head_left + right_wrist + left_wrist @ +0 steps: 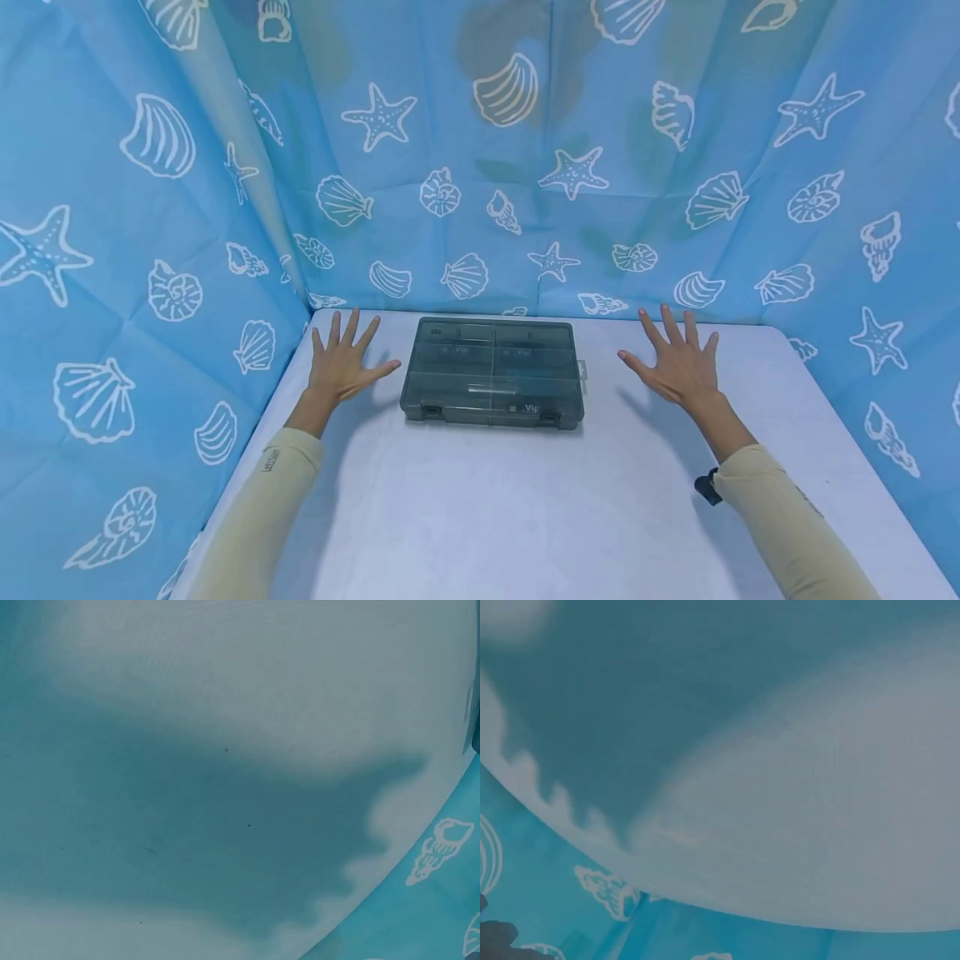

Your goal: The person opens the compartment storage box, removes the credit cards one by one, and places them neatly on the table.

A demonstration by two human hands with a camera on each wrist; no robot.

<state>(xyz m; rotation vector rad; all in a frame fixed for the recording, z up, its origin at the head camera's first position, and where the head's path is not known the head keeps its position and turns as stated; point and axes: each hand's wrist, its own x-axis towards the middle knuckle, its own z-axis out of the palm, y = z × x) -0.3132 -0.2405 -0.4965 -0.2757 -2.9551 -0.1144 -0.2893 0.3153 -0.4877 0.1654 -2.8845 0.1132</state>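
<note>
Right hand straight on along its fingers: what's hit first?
Probably the creased light-blue seashell-print curtain, beyond the white rounded-corner table; exact gap from the right hand is unclear.

— What surrounds the white, round-cornered desk (480,508)?
— Light-blue fabric curtains (457,233), printed with white seashell outlines (506,90) and starfish (379,117), hanging behind the desk and along its left and right sides.
</note>
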